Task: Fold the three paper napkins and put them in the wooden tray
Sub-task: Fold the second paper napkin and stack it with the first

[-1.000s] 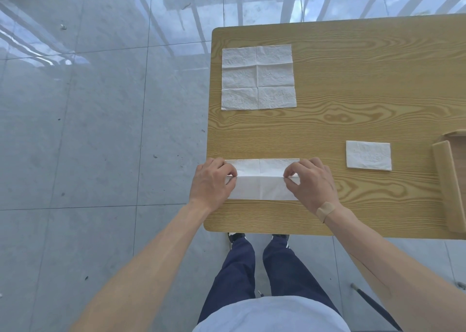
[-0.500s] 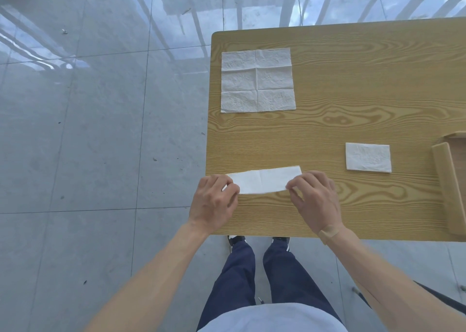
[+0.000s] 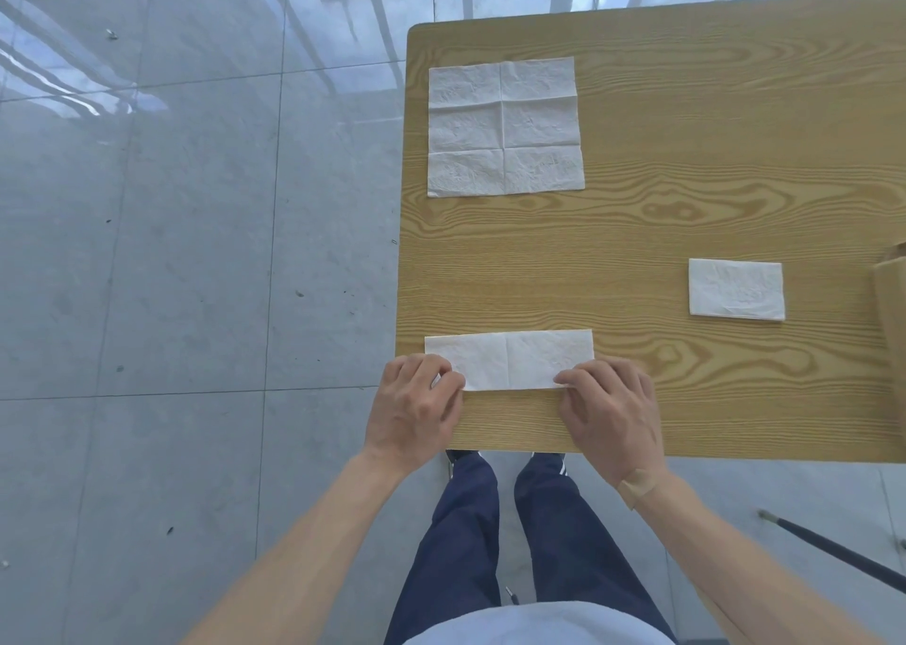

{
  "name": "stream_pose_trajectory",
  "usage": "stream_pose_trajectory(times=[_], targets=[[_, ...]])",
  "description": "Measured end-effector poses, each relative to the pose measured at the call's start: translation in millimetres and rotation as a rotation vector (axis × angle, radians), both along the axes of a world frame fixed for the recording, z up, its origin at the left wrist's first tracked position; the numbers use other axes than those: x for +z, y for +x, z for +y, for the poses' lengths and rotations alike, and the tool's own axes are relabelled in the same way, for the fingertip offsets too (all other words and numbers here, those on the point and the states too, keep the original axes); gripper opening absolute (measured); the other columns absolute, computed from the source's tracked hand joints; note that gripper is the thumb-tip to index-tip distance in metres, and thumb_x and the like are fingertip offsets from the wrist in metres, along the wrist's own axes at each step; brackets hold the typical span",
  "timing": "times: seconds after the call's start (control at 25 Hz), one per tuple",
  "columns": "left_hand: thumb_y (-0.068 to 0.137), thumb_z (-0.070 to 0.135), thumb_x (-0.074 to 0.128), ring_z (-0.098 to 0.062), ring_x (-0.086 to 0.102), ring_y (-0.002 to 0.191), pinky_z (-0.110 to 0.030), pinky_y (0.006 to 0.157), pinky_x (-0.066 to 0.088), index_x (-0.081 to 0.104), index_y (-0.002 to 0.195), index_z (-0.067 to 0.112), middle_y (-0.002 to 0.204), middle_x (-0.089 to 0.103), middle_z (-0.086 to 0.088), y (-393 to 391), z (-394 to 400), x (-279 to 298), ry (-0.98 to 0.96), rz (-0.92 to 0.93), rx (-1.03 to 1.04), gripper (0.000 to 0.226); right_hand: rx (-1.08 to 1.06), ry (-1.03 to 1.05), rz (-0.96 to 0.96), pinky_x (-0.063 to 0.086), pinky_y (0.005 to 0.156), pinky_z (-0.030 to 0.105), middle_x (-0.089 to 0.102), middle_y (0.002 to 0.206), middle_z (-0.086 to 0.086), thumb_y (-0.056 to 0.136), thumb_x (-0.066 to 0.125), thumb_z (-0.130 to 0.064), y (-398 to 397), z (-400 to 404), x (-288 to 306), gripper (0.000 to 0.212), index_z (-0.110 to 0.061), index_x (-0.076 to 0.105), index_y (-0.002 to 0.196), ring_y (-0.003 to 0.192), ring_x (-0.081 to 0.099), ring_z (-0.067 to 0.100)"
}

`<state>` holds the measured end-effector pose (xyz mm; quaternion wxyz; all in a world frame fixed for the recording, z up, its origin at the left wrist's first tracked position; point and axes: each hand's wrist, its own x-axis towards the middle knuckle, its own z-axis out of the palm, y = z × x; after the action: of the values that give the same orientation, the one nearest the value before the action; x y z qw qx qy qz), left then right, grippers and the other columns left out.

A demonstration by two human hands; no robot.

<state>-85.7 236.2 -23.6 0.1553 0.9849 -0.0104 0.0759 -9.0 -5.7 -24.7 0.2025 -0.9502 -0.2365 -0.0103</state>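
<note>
Head view, looking down on a wood-grain tabletop [image 3: 686, 232]. Both hands pinch the near corners of a half-folded napkin strip [image 3: 510, 359] lying flat by the near edge: left hand [image 3: 416, 409] at its left corner, right hand [image 3: 610, 411] at its right. An unfolded napkin [image 3: 505, 127] lies flat farther back. A small folded napkin [image 3: 736, 289] sits at right, just beside the wooden tray [image 3: 893, 311], which is cut off by the right frame edge.

Left hand [image 3: 416, 402] and right hand [image 3: 610, 406] pinch a folded napkin strip [image 3: 510, 359] on the bench [image 3: 686, 232].
</note>
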Motion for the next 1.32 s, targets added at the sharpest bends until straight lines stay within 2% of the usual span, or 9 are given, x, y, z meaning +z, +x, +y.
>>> stream_pose_trajectory(times=[0.12,0.2,0.28,0.36,0.56,0.84,1.0,1.12,1.32], targets=[[0.086,0.021,0.063,-0.025,0.061,0.100,-0.038,0.091,0.044,0.071,0.098,0.013,0.103,0.067,-0.005,-0.1,-11.2,-5.1,-0.006,-0.046,0.027,0.017,0.007,0.049,-0.082,0.042,0.095,0.039,0.070,0.102,-0.001,0.082,0.065,-0.008,-6.5,9.1,-4.6,0.022,-0.017,0.073,0.101,0.107,0.059,0.027],[0.094,0.029,0.055,-0.028,0.055,0.123,-0.045,0.105,0.042,0.067,0.119,0.009,0.127,0.064,-0.010,3.2,-29.2,-8.8,0.002,-0.014,0.012,0.034,0.044,0.039,-0.104,0.042,0.104,0.044,0.068,0.120,0.004,0.090,0.060,-0.015,-7.3,20.1,-7.4,0.028,-0.015,0.070,0.116,0.121,0.057,0.029],[0.103,0.039,0.039,-0.028,0.034,0.145,-0.049,0.117,0.029,0.048,0.143,0.006,0.153,0.044,-0.012,7.7,-49.7,-8.2,0.012,0.123,-0.003,0.053,0.100,-0.042,-0.041,0.036,0.112,0.053,0.056,0.143,0.008,0.097,0.049,-0.021,-5.4,31.4,-8.5,0.041,-0.012,0.058,0.135,0.138,0.045,0.034],[0.105,0.049,0.021,-0.025,0.015,0.152,-0.050,0.121,0.020,0.029,0.153,0.007,0.163,0.022,-0.010,14.7,-60.3,-8.9,0.026,0.254,0.019,0.064,0.149,-0.155,0.045,0.026,0.117,0.058,0.038,0.157,0.009,0.100,0.039,-0.029,-0.7,37.8,-10.7,0.052,-0.011,0.041,0.149,0.148,0.027,0.036],[0.098,0.063,0.002,-0.019,-0.003,0.153,-0.049,0.124,0.010,0.010,0.157,0.010,0.166,0.003,-0.006,23.2,-56.8,-20.3,0.148,0.406,0.030,0.080,0.217,-0.314,0.115,0.015,0.122,0.056,0.018,0.165,0.004,0.103,0.028,-0.047,10.3,38.9,-23.6,0.063,-0.014,0.021,0.156,0.152,0.011,0.034],[0.101,0.059,0.012,-0.023,0.010,0.153,-0.048,0.123,0.013,0.018,0.156,0.007,0.165,0.014,-0.010,14.2,-38.7,-26.8,0.153,0.368,0.048,0.076,0.150,-0.367,0.100,0.008,0.123,0.052,0.007,0.167,-0.006,0.102,0.017,-0.057,12.7,25.9,-33.8,0.066,-0.023,0.007,0.159,0.154,0.001,0.026],[0.103,0.054,0.015,-0.027,0.013,0.152,-0.049,0.121,0.021,0.019,0.155,0.003,0.164,0.015,-0.014,-2.5,-9.7,-24.5,0.184,0.372,0.084,0.073,0.050,-0.370,0.142,0.004,0.123,0.052,0.007,0.167,-0.007,0.101,0.013,-0.057,16.7,2.7,-33.4,0.067,-0.023,0.004,0.159,0.154,0.000,0.025],[0.102,0.054,0.015,-0.028,0.013,0.152,-0.052,0.120,0.021,0.018,0.154,0.002,0.164,0.014,-0.015,-2.3,-7.7,-18.6,0.192,0.381,0.094,0.074,0.034,-0.352,0.150,0.001,0.123,0.054,0.005,0.168,-0.004,0.101,0.014,-0.056,16.9,2.2,-28.6,0.068,-0.021,0.004,0.159,0.154,-0.003,0.027],[0.101,0.058,0.007,-0.023,0.004,0.153,-0.046,0.123,0.008,0.014,0.157,0.008,0.166,0.008,-0.009,11.0,-47.4,-14.7,0.100,0.351,0.018,0.075,0.261,-0.269,0.096,0.006,0.123,0.054,0.007,0.168,0.003,0.103,0.017,-0.050,0.7,25.0,-23.9,0.065,-0.016,0.010,0.158,0.154,0.003,0.031]])
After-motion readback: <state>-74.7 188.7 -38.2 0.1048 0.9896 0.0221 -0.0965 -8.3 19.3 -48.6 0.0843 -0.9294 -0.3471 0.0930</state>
